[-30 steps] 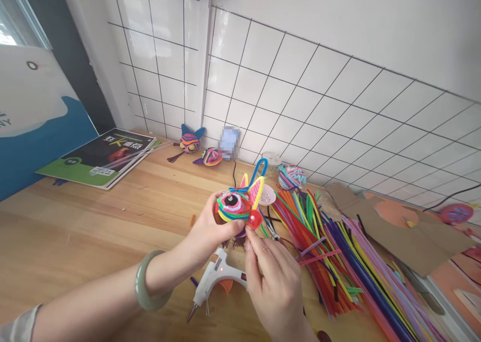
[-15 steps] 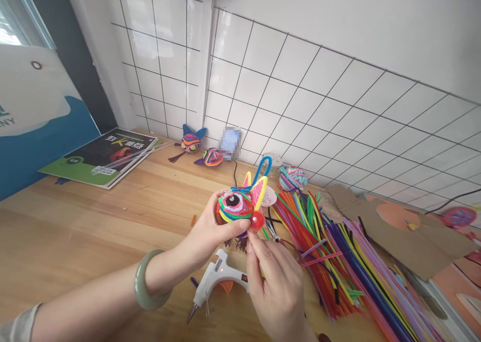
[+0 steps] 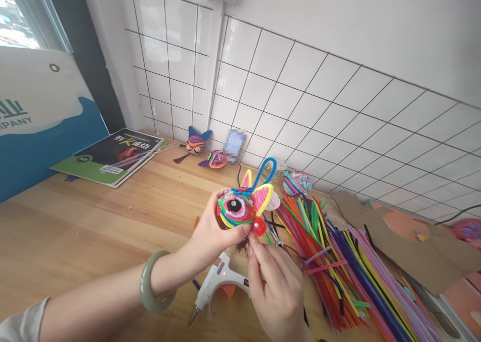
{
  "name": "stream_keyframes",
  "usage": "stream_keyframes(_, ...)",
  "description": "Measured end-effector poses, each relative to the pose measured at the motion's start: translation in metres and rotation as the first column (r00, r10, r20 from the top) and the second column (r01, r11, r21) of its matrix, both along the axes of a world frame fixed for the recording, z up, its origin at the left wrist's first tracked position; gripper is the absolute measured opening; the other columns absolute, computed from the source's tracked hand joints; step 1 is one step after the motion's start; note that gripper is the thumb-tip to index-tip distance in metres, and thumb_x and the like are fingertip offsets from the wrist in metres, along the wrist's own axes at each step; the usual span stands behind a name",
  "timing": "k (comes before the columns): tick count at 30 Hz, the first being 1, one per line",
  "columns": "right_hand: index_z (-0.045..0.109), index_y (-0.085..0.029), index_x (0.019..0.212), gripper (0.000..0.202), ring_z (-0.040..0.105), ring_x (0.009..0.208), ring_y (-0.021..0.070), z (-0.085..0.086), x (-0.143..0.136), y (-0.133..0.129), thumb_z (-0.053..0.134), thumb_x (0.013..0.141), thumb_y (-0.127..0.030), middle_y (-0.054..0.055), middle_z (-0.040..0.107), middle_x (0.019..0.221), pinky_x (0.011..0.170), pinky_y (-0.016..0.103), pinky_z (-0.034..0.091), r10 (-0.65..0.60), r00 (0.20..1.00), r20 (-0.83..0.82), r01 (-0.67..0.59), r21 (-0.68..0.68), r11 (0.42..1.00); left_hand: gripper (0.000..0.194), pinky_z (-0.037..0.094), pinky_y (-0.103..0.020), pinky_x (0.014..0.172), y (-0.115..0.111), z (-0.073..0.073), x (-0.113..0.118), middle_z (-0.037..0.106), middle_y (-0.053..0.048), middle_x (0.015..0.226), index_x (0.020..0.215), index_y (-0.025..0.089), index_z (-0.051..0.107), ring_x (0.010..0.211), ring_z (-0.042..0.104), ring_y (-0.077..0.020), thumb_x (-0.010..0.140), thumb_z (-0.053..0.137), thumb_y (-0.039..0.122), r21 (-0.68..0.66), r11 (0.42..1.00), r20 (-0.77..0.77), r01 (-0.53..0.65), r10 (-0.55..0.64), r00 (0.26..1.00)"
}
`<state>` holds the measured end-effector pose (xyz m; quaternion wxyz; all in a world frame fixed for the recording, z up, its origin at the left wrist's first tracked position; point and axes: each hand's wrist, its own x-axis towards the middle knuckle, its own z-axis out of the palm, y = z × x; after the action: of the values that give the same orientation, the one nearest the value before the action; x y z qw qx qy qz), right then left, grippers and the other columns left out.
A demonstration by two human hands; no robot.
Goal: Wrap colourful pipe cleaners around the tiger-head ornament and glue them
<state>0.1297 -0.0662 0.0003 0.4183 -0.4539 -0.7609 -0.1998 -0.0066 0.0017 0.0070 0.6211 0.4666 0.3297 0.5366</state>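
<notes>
My left hand (image 3: 212,229), with a green bangle on its wrist, grips a colourful pipe-cleaner animal head (image 3: 237,209). The head has yellow-edged pink ears, a black eye with a shiny centre and a blue loop on top. A red coil (image 3: 259,226) with a pearly centre sits at its lower right. The fingers of my right hand (image 3: 276,282) are pinched together just below this coil; what they hold, if anything, is hidden. Beneath the hands, a white glue gun (image 3: 220,279) lies on the table, its small light lit.
Bundles of coloured pipe cleaners (image 3: 330,262) lie to the right, beside brown cardboard (image 3: 409,251). Two finished fish-like figures (image 3: 197,142) and a striped ball (image 3: 297,182) stand along the tiled wall. At the left are a magazine (image 3: 120,154) and a blue-white bag (image 3: 41,126).
The view has shifted, so the background sits slightly further right. The animal head has turned a little in my left hand, and its right ear looks wider. My right hand keeps its pinch.
</notes>
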Motion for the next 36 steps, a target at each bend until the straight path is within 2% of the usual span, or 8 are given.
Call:
stream_keyframes(4,0.064,-0.011,0.115,0.031,0.067,0.063,0.0183,-0.001,-0.001,0.001,0.053,0.088,0.0,0.007,0.071,0.073,0.059,0.031,0.054,0.008,1.0,-0.01,-0.008,0.002,1.0,0.067,0.049,-0.033,0.09,-0.001,-0.001,0.001,0.066,-0.007,0.111,0.117,0.02,0.046,0.104,0.063,-0.0243,0.065,0.085,0.033,0.009,1.0,-0.003,0.009,-0.009,1.0)
stream_keyframes(8,0.064,-0.011,0.114,0.03,0.065,0.062,0.0182,-0.004,0.001,0.002,0.055,0.088,0.0,0.007,0.07,0.073,0.058,0.032,0.052,0.019,0.999,-0.032,-0.019,0.004,1.0,0.069,0.051,-0.031,0.087,-0.004,0.001,0.001,0.067,-0.006,0.11,0.118,0.021,0.044,0.1,0.065,-0.021,0.065,0.086,0.032,-0.022,0.999,0.057,0.034,-0.032,0.998)
stream_keyframes(14,0.061,-0.013,0.123,0.037,0.064,0.059,0.0185,-0.008,0.007,0.006,0.055,0.089,0.0,0.006,0.069,0.071,0.054,0.032,0.051,0.05,0.994,-0.095,-0.052,-0.02,0.998,0.075,0.052,-0.029,0.089,-0.005,0.003,0.001,0.067,-0.006,0.115,0.123,0.022,0.043,0.103,0.065,-0.0198,0.064,0.087,0.028,-0.01,0.996,0.157,0.087,-0.084,0.984)
stream_keyframes(21,0.062,-0.014,0.121,0.035,0.073,0.079,0.0197,-0.01,0.014,0.01,0.058,0.089,-0.001,0.009,0.076,0.09,0.069,0.03,0.057,0.042,0.985,-0.169,-0.044,-0.01,0.999,0.077,0.05,-0.036,0.099,-0.006,0.002,0.004,0.064,-0.01,0.127,0.129,0.022,0.044,0.118,0.061,-0.0271,0.065,0.086,0.019,0.032,0.988,0.259,0.151,-0.154,0.953)
stream_keyframes(24,0.064,-0.017,0.118,0.032,0.073,0.083,0.0184,-0.015,0.018,0.013,0.058,0.089,-0.004,0.008,0.076,0.096,0.074,0.028,0.059,0.015,0.966,-0.257,-0.023,-0.026,0.999,0.083,0.047,-0.039,0.103,-0.007,0.0,0.005,0.059,-0.012,0.135,0.135,0.022,0.041,0.125,0.056,-0.0304,0.065,0.085,0.016,0.036,0.98,0.311,0.193,-0.195,0.93)
stream_keyframes(29,0.067,-0.02,0.114,0.026,0.074,0.087,0.0178,-0.027,0.025,0.018,0.06,0.09,-0.011,0.006,0.077,0.099,0.076,0.027,0.06,-0.037,0.913,-0.407,0.009,-0.07,0.998,0.091,0.044,-0.041,0.108,-0.009,-0.002,0.005,0.053,-0.012,0.144,0.144,0.024,0.037,0.133,0.05,-0.0306,0.066,0.084,0.013,0.041,0.976,0.343,0.216,-0.217,0.914)
stream_keyframes(36,0.067,-0.023,0.114,0.026,0.074,0.089,0.0199,-0.035,0.029,0.017,0.06,0.091,-0.015,0.006,0.076,0.104,0.074,0.031,0.061,-0.065,0.851,-0.521,-0.008,-0.137,0.991,0.093,0.047,-0.038,0.105,-0.012,0.001,0.004,0.057,-0.012,0.14,0.147,0.026,0.035,0.127,0.056,-0.0278,0.068,0.083,0.011,0.092,0.974,0.346,0.205,-0.224,0.911)
